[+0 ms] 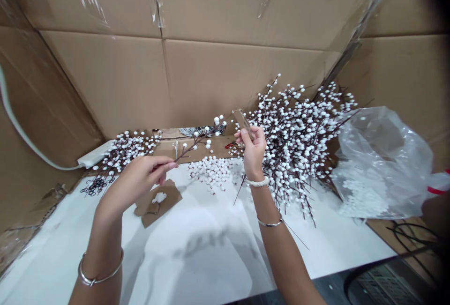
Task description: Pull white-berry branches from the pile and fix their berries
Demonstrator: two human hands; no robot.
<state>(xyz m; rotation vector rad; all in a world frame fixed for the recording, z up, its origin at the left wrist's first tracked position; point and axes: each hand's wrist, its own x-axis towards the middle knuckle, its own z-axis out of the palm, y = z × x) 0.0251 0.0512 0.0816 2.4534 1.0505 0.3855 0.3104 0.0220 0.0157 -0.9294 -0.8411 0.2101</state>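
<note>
My left hand [154, 169] is closed on the stem of a berry branch [197, 143], a dark brown twig with white berries at its tips, held above the table and pointing right. My right hand [252, 145] is raised beside the big heap of branches, its fingers pinching a narrow brown strip [242, 120] that looks like cardboard. Loose white berries [211, 171] lie in a pile between and beyond the hands. Below my left hand a piece of cardboard [151, 206] with a small white lump [159, 197] rests on the table.
Many white-berried branches [295, 136] are heaped at right, with a smaller bunch [128, 148] at left. A clear plastic bag [383, 164] of white pieces stands far right. A white power strip [95, 153] and dark wire curls [95, 185] lie left. Cardboard walls [225, 75] surround the white table [197, 267].
</note>
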